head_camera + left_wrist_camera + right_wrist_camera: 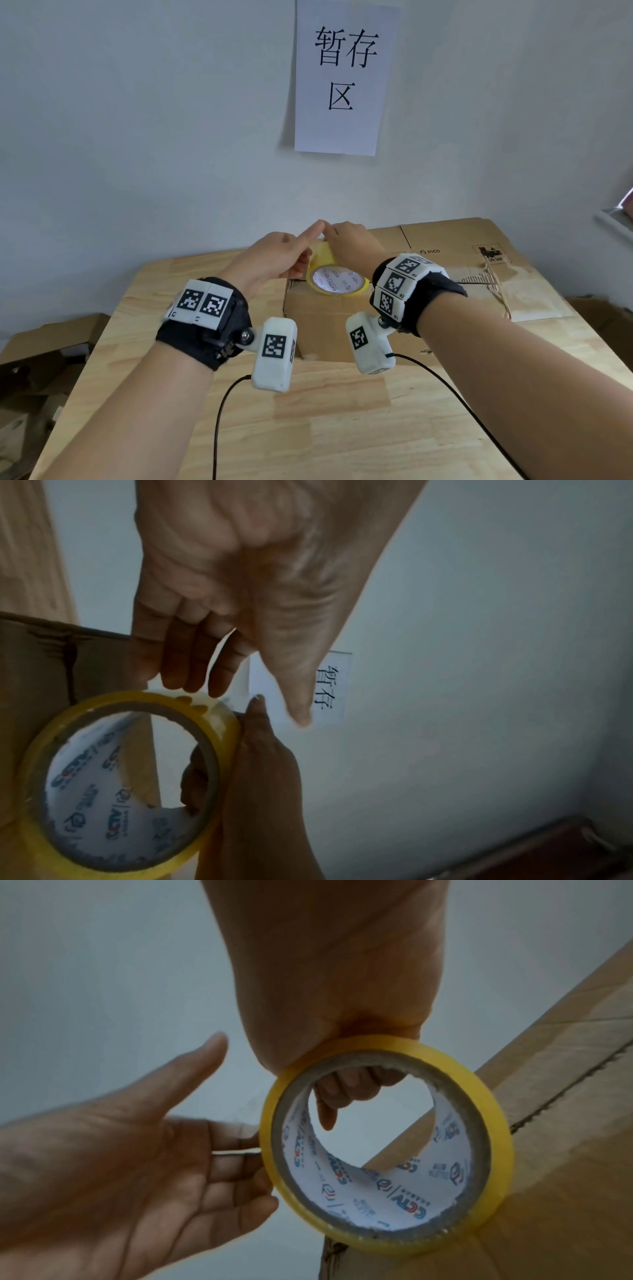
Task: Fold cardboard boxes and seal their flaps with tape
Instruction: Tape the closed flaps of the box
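Above the brown cardboard box [325, 325], my right hand [349, 245] is gripping the yellow tape roll [334, 279], fingers hooked through its core. My left hand [270, 260] is resting nearly straight fingers against the rim; I'm judging the tape end could slip back and restick.

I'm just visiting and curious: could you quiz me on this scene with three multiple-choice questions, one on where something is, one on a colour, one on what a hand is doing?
1. Where is the tape roll?
A. Over the box
B. On the floor
C. On the wall

2. What colour is the roll's rim?
A. Blue
B. Yellow
C. Black

3. What is the right hand doing?
A. Resting flat on the table
B. Hanging idle
C. Holding the roll

Answers: 1 A, the head view shows it held above the box on the table. 2 B, yellow in all views. 3 C, its fingers curl through the core.
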Action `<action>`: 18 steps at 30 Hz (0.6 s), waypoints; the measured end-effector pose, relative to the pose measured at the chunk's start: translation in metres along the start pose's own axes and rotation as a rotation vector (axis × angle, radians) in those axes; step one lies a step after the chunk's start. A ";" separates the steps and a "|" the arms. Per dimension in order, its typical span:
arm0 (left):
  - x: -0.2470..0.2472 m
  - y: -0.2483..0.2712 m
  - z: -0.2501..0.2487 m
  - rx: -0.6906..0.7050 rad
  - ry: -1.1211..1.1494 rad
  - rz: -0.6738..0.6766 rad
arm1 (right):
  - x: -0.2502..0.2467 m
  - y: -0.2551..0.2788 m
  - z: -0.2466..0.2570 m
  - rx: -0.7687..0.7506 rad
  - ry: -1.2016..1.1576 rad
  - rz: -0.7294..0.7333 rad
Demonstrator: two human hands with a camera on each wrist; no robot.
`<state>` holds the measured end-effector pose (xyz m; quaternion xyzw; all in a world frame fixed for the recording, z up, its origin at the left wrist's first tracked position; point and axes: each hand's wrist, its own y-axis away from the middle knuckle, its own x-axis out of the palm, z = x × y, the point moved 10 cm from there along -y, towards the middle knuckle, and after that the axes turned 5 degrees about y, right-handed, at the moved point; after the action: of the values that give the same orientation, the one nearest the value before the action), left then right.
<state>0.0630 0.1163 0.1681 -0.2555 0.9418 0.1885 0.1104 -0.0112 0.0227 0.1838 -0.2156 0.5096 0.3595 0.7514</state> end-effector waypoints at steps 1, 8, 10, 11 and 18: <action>-0.001 0.001 -0.003 0.017 -0.039 -0.002 | 0.003 -0.001 0.002 -0.026 0.055 0.011; -0.016 0.002 -0.010 0.053 0.003 -0.063 | 0.002 0.002 0.004 -0.025 0.046 0.009; -0.013 0.001 -0.007 0.029 0.009 -0.035 | -0.002 0.004 0.002 -0.025 0.026 -0.010; -0.010 0.001 -0.005 0.021 0.006 -0.017 | -0.001 0.004 0.005 -0.063 0.045 -0.016; -0.040 -0.003 -0.003 0.032 0.009 -0.189 | 0.007 0.013 -0.004 -0.062 -0.139 0.091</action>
<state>0.0983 0.1300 0.1823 -0.3424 0.9168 0.1608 0.1277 -0.0223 0.0306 0.1762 -0.1899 0.4543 0.4229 0.7607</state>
